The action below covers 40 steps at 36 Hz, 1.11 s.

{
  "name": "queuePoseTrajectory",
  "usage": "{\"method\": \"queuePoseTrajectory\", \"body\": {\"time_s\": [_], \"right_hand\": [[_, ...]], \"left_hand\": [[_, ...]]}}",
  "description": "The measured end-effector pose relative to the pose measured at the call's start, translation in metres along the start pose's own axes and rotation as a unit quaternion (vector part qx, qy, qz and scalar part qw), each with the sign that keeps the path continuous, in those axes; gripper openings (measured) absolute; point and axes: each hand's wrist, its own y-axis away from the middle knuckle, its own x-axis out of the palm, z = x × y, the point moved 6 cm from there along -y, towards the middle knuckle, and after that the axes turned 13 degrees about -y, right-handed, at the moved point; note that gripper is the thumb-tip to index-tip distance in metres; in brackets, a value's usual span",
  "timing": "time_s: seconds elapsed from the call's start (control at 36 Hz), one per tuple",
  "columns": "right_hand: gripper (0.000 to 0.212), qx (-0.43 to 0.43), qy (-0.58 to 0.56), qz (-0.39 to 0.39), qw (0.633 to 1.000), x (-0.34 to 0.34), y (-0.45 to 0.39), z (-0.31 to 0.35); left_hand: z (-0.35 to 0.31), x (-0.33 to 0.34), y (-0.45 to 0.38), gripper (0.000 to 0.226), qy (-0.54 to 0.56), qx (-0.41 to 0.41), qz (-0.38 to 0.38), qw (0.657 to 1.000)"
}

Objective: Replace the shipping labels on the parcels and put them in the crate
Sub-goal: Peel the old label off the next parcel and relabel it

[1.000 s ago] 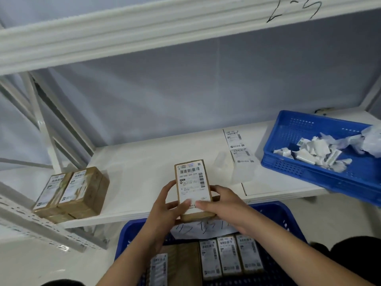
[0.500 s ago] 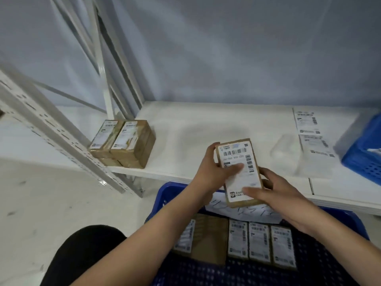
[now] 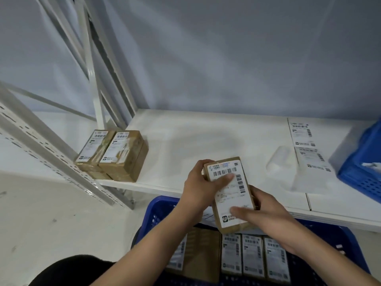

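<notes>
Small brown cardboard parcel (image 3: 229,194) with white shipping label held over blue plastic crate (image 3: 157,211), left hand (image 3: 203,189) gripping its upper edge, right hand (image 3: 266,211) gripping its lower side, thumb pressing label

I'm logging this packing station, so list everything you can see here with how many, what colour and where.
Held parcel: one, brown with a white label, held above the near crate.
Parcels on the shelf: a stack at the left end, two labelled tops showing, brown; the full count is unclear.
Parcels in the near crate: at least four labelled ones, brown and white, lying flat.
Near crate: one, blue, below the shelf edge.
Far crate: one, blue, right end of the shelf.
Label strip: one, white, on the shelf by the far crate.
Shelf: one, white.
Left hand: grips the held parcel, thumb on its label.
Right hand: grips its lower end.
</notes>
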Motion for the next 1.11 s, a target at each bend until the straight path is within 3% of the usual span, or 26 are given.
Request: {"method": "queuePoseTrajectory", "body": {"time_s": [0.19, 0.28, 0.39, 0.56, 0.86, 1.0, 1.11], "right_hand": [[0.052, 0.020, -0.025, 0.017, 0.999, -0.015, 0.004, 0.000], [0.043, 0.020, -0.039, 0.012, 0.999, -0.020, 0.005, 0.001], [0.038, 0.015, -0.043, 0.005, 0.999, -0.023, 0.007, 0.000], [0.047, 0.008, -0.061, 0.001, 0.998, -0.026, 0.008, -0.001], [0.040, -0.045, -0.157, -0.066, 0.984, -0.056, 0.010, 0.014], [0.041, -0.059, -0.191, -0.116, 0.973, -0.071, 0.015, 0.013], [0.043, -0.067, -0.202, -0.150, 0.966, -0.081, 0.020, 0.011]], "left_hand": [[-0.002, 0.006, -0.002, 0.026, 0.029, -0.007, 0.017, 0.999], [-0.002, 0.009, -0.003, 0.016, 0.040, -0.012, 0.013, 0.999], [-0.004, 0.011, -0.005, 0.025, 0.033, -0.012, 0.013, 0.999], [-0.009, 0.013, -0.007, 0.026, 0.041, -0.004, 0.022, 0.999], [-0.012, 0.047, 0.011, 0.030, -0.021, 0.039, 0.132, 0.990], [0.001, 0.057, 0.010, 0.067, -0.067, -0.011, 0.196, 0.978], [0.005, 0.067, 0.017, 0.043, -0.098, -0.009, 0.220, 0.971]]}}
